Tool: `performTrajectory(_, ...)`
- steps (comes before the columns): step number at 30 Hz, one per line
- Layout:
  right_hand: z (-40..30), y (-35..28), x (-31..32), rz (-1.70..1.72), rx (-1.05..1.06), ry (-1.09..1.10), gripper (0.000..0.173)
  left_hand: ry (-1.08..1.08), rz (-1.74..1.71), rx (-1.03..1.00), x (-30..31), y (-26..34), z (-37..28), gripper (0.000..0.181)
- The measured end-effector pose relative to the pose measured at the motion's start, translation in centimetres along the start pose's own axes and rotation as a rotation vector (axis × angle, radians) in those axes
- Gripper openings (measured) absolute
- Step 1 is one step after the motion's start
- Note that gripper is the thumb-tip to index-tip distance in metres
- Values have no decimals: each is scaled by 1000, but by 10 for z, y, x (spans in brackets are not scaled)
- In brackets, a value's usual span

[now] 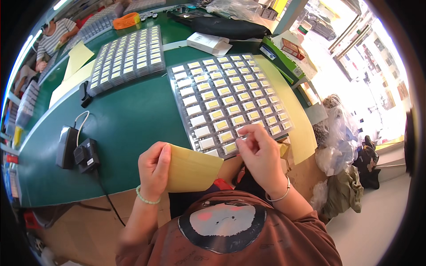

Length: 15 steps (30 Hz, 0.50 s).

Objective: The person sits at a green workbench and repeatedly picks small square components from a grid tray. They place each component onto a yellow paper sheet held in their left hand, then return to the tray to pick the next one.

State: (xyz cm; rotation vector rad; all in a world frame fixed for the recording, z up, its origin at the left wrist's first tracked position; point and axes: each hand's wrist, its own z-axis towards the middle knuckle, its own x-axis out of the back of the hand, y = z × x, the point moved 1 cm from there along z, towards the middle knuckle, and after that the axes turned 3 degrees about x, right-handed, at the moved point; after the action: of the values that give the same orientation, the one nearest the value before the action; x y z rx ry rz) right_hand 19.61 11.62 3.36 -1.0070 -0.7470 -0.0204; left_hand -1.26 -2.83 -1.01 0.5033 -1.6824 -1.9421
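Note:
My left hand (154, 164) grips a yellow paper sheet (194, 169) by its left edge, thumb on top, in front of the table edge. My right hand (261, 154) hovers at the near edge of a clear plastic tray (176, 91). Its thumb and forefinger are curled but apart, and nothing plainly shows between them. Rows of small white rectangular pieces fill the tray. Those in the leftmost column, such as one white piece (195, 110), look plain. Most others, like one marked piece (217, 114), bear a yellow rectangle. My right hand hides some near ones.
A second stack of filled trays (129, 53) stands back left on the green table (139, 109). Black power adapters (67, 146) with cables lie left. A white box (208, 43), a black bag (229, 27) and a green box (279, 60) lie behind. Another person (55, 36) sits far left.

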Motion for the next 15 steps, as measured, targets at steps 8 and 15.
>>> performTrajectory(8,-2,-51,-26,-114,464,-152,28,0,11,-23,0,-1,0,20)
performTrajectory(15,0,-45,-42,-254,595,-91,34,4,-15,-51,2,-3,0,19)
